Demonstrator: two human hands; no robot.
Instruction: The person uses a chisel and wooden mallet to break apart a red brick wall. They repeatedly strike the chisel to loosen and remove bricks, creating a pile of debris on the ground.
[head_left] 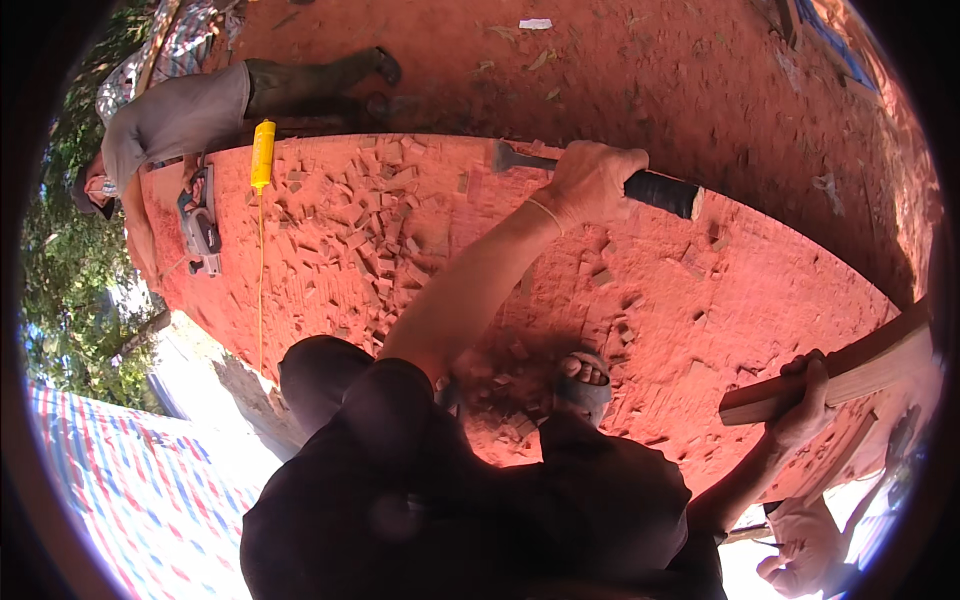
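Red-dusted slab (700,300) fills the middle, strewn with chips (350,220); its far edge meets bare red ground, its near edge drops to a striped tarpaulin (130,490). Left hand (590,180) holds the hammer (600,172), fingers wrapped round its black handle; long axis runs left-right, head pointing left, above the slab. Right hand (805,405) grips a wooden plank (850,370) at the slab's right edge. Another person (170,125) crouches at the far left corner.

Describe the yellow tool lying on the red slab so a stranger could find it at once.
Start with the big red slab strewn with chips that fills the middle of the view. Follow its far edge toward the crouching person at the upper left; just beside that person's grey power tool lies a yellow-handled tool. It is the only bright yellow thing there, with a thin yellow line trailing from it across the slab.
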